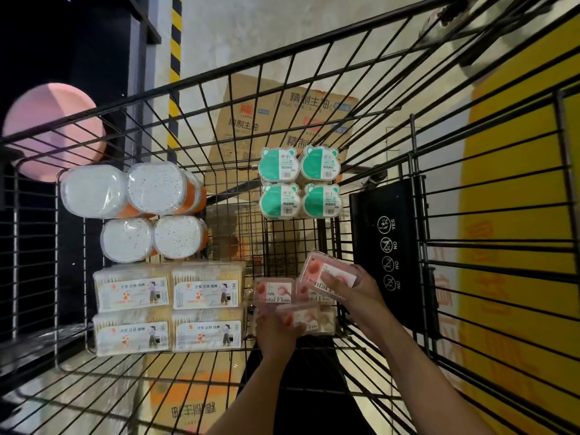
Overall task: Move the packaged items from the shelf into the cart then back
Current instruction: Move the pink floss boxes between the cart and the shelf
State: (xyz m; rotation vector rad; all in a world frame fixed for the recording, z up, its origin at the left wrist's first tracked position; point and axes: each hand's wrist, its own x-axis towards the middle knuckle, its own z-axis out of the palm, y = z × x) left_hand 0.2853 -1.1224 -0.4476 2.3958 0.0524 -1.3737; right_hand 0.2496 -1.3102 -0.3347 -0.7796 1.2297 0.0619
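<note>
Looking down into a black wire cart (314,54). Right hand (361,296) gripping a pink floss box (329,273), tilted, raised just above the pink floss pack (276,291) lying on the cart floor. Left hand (276,332) resting on the near side of that pack, fingers curled over a box there. Left of the floss pack: four swab boxes (169,309), wrapped together. Beyond those: four round white tubs (135,211). Beyond the floss pack: four green bear-shaped cases (299,182). Right of it: a black warning panel (389,246).
</note>
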